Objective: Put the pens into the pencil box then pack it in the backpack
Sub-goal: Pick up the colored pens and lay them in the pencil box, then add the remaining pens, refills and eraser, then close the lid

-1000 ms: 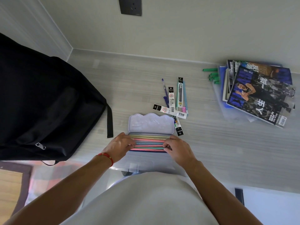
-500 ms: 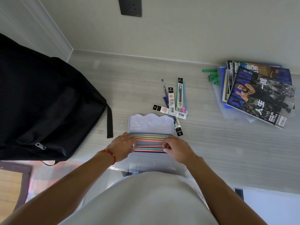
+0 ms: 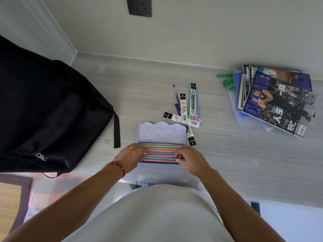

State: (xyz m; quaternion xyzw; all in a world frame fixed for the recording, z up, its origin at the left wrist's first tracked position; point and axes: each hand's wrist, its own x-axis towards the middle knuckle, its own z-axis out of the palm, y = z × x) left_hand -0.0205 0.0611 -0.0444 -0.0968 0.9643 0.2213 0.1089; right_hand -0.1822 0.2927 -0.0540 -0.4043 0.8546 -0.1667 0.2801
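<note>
A pale lilac pencil box lies open on the desk, its lid (image 3: pixel 160 132) tipped back. Inside it lie several coloured pens (image 3: pixel 161 155) side by side: yellow, pink, teal. My left hand (image 3: pixel 131 157) rests on the left ends of the pens, fingers curled over them. At the right ends sits my right hand (image 3: pixel 189 159), fingertips pinched on the pens. Behind the box lie loose packaged refills and pens (image 3: pixel 187 109). The black backpack (image 3: pixel 49 110) stands at the left, its zip closed.
A stack of magazines (image 3: pixel 277 100) sits at the right, with green pens (image 3: pixel 228 82) beside it by the wall. A clear plastic folder (image 3: pixel 157 175) lies under the box at the desk's near edge. A wall socket (image 3: pixel 139 6) is above.
Both hands have stayed on the pens in the box, shifting only slightly along them. Nothing else has moved.
</note>
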